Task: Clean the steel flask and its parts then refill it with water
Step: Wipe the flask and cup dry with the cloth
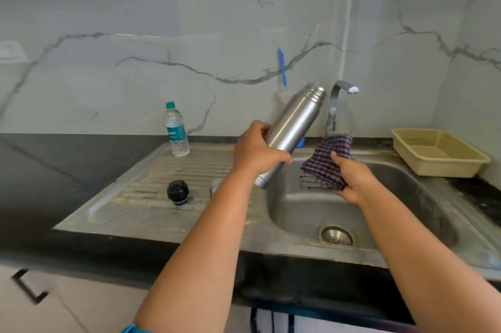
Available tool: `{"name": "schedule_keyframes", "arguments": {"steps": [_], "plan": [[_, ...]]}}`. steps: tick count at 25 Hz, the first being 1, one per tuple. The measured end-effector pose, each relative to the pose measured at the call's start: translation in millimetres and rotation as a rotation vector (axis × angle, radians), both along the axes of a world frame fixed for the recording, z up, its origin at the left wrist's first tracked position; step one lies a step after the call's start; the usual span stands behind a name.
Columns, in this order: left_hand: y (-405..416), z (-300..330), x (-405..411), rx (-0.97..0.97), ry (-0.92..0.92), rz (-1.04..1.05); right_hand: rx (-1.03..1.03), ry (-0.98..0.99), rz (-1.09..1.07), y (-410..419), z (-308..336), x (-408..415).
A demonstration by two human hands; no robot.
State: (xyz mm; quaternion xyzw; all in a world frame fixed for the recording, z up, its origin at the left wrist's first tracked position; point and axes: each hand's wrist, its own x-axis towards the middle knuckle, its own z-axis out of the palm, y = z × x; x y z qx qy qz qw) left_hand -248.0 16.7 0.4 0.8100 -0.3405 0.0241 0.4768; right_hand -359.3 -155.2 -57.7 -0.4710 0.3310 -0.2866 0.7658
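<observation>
Here, listed left to right:

1. Clear plastic water bottle with teal cap and label (176, 130): stood upright at the back of the draining board, well apart from both hands. Presumably the refill source.

2. Black round flask stopper (177, 192): set on the ribbed steel draining board (141, 197), uncovered, near the left forearm. A further steel part (215, 186) is seen just beside that forearm, largely hidden; its kind cannot be told.

3. Left hand (254, 152): wrapped firmly around the lower body of the flask.

4. Brushed steel cylindrical flask (291, 132): held uncapped above the seam of draining board and basin. Its long axis is tilted, base low towards the person and left, threaded open mouth high towards the right and the wall, close to the tap.

5. Purple-and-white checked cloth (325, 161): bunched and pinched in the right hand (349, 178), just right of the flask's lower half, apart from it by a narrow gap.

6. Curved steel tap (337, 104): behind the cloth; no water is seen running.

7. Steel sink basin (406, 197): open room below both hands.

8. Beige plastic slotted tray (439, 153): on the far right counter, clear of the work.

9. Judgement: a short leftward move of the cloth is called for, wiping along the tilted axis; the tap near the mouth is the edge to be minded.
</observation>
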Motion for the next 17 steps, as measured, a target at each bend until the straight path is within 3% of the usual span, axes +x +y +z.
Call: {"name": "schedule_keyframes", "arguments": {"steps": [2,4,12,17], "plan": [[44,12,3,0.233,-0.377,0.102,-0.039,-0.043,0.033,30,14,16],[89,17,15,0.379,-0.629,0.204,-0.07,-0.078,0.061,65,30,30],[276,30,94,0.757,-0.924,0.438,0.035,-0.069,0.173,171,37,85],[295,28,141,1.277,-1.218,0.385,0.018,-0.036,0.247,225,41,123]]}}
